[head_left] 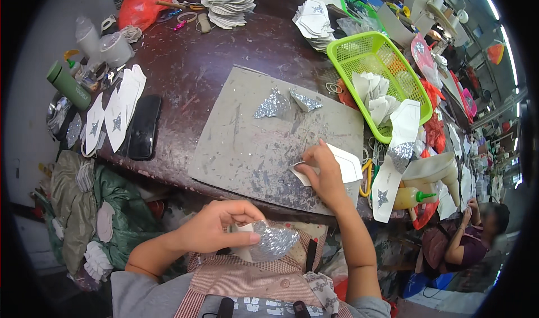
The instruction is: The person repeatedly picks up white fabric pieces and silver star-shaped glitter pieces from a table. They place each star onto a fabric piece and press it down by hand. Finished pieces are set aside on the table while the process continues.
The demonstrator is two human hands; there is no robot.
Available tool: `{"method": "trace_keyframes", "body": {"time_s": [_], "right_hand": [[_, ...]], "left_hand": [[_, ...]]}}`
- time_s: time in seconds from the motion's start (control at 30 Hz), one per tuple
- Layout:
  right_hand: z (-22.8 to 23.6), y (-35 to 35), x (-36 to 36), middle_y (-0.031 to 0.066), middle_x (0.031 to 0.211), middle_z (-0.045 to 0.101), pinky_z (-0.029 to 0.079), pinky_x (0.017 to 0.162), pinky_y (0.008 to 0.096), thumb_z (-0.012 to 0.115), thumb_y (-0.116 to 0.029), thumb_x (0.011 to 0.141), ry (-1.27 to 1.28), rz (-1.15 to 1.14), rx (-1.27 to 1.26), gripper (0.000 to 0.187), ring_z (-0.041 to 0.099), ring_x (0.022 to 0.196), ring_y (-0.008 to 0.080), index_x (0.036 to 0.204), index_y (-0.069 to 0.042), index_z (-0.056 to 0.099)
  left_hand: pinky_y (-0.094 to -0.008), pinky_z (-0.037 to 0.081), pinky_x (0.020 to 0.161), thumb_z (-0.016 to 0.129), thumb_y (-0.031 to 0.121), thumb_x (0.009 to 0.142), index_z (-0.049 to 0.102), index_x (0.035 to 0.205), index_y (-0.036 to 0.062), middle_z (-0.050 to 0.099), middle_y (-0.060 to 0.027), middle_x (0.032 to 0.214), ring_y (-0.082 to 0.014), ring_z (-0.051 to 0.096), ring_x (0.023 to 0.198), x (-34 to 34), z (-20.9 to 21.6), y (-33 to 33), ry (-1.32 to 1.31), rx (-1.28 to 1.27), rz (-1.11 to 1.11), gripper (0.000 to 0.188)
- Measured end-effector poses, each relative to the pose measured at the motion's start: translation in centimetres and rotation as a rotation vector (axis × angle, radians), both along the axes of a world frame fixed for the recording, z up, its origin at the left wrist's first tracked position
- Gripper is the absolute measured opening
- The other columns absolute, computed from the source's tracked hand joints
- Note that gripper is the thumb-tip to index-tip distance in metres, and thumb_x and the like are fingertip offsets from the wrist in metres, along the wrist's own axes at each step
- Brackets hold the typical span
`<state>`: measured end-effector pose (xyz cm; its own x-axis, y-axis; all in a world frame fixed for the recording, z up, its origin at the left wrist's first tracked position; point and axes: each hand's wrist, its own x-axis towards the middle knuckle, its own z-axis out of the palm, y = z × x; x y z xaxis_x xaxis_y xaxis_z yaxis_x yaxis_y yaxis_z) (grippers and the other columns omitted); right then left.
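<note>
Close to my apron, my left hand (222, 226) pinches a white cut piece with a silver glitter panel (276, 243) between thumb and fingers. My right hand (324, 177) is over the near right part of a grey worn board (230, 144). Its thumb and forefinger are closed at the edge of a flat white cut piece (347, 164), which lies partly under the hand. Farther up the board lie two loose silver glitter pieces, a larger one (273, 104) and a smaller, folded-looking one (306, 100).
Right of the board are a lime green basket (343, 65) of white pieces, yellow-handled scissors (366, 177) and a glue bottle (409, 198). Star-marked white pieces (117, 119), a black phone (144, 127) and a green bottle (67, 85) lie left. White stacks (227, 8) stand behind. Another person (469, 239) sits far right.
</note>
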<state>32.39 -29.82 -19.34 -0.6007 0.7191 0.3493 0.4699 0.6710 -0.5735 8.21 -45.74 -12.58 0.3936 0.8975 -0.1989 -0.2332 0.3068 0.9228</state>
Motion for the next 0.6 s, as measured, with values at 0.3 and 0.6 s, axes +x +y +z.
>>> {"method": "trace_keyframes", "body": {"time_s": [0.3,0.6], "right_hand": [[7.2,-4.1,-0.6,0.0041,0.072,0.052,0.034,0.077,0.0341,0.071,-0.015,0.079,0.037,0.339,-0.183,0.009,0.050,0.074,0.0212,0.083,-0.008,0.067],[7.8,-6.5,-0.6,0.0046,0.072,0.048,0.033,0.076,0.0357,0.071,-0.011,0.079,-0.007,0.509,-0.282,0.008,0.047,0.076,0.0218,0.084,-0.007,0.065]], "left_hand": [[-0.0223,0.046,0.072,0.063,0.005,0.089,0.059,0.103,-0.0020,0.066,-0.0058,0.090,-0.0079,0.059,0.080,1.3,-0.6,0.4,0.085,0.094,-0.030,0.016],[-0.0225,0.046,0.072,0.070,0.008,0.082,0.048,0.129,-0.0003,0.071,-0.0038,0.079,-0.0057,0.061,0.075,2.1,-0.6,0.3,0.241,0.098,-0.075,0.052]]}}
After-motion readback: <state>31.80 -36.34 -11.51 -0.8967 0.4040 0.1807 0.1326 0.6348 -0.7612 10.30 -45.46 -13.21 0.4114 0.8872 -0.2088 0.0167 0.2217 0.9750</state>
